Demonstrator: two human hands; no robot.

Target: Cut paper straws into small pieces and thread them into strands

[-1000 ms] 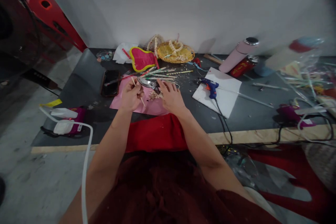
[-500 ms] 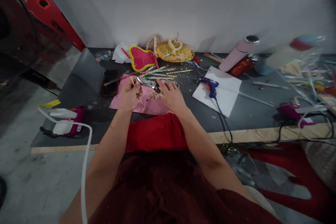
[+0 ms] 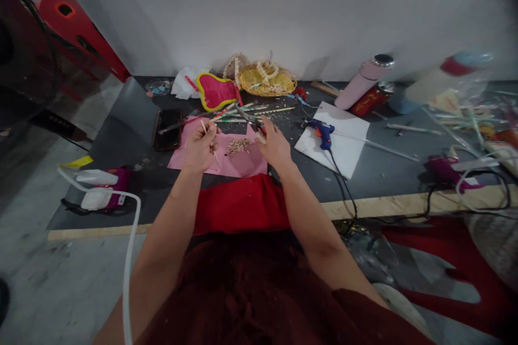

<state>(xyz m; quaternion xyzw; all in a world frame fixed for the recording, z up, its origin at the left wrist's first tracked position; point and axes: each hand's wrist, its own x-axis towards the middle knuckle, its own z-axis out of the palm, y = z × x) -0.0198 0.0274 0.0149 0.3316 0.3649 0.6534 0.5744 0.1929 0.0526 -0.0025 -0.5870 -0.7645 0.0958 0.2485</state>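
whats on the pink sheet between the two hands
In the head view, a small heap of short pale cut pieces lies on the pink sheet, between the left hand holding a thin stick and the right hand holding cutters.

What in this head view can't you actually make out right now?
- Shears in the right hand: the handles are hidden inside the fist.
- Thin stick in the left hand: its middle is covered by the fingers.
- Small pieces on the pink sheet: too small to identify.
- Bottle at far right: blurred.
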